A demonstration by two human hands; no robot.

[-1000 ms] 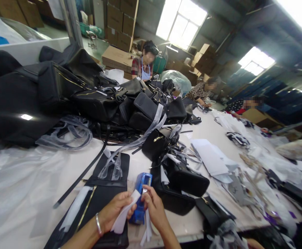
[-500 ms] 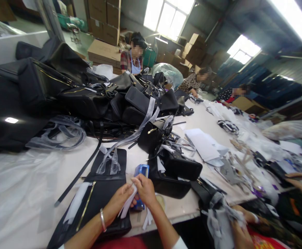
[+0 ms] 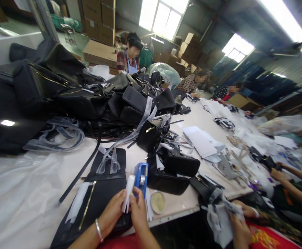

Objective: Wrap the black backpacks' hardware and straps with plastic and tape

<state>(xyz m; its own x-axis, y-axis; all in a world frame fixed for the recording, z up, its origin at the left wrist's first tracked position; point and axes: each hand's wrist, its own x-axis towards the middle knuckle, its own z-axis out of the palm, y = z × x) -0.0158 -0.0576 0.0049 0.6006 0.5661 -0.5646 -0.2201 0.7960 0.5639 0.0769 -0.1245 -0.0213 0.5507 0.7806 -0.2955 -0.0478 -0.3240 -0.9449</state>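
My left hand [image 3: 114,210] and my right hand [image 3: 138,210] are both closed on a folded white paper strip [image 3: 129,188], fingers pinching its lower part. The strip stands up between them, over the right edge of a black leather backpack [image 3: 105,197]. This bag lies flat with a gold zipper, and a wrapped white piece lies along its left side. Directly behind my right hand stands a blue tape dispenser [image 3: 141,173], its base partly hidden by the fingers. Plastic-wrapped straps [image 3: 114,160] rest on the bag's top part.
A round tub [image 3: 158,202] sits near the table's front edge, beside loose white strips [image 3: 149,205]. Another black bag [image 3: 170,173] lies right of the dispenser. Black bags [image 3: 86,100] are heaped behind. At right, another person's hands [image 3: 240,221] hold a wrapped piece.
Both hands have moved down and toward me with the strip, which is now more upright. More of the tape dispenser shows, and the round tub is now uncovered.
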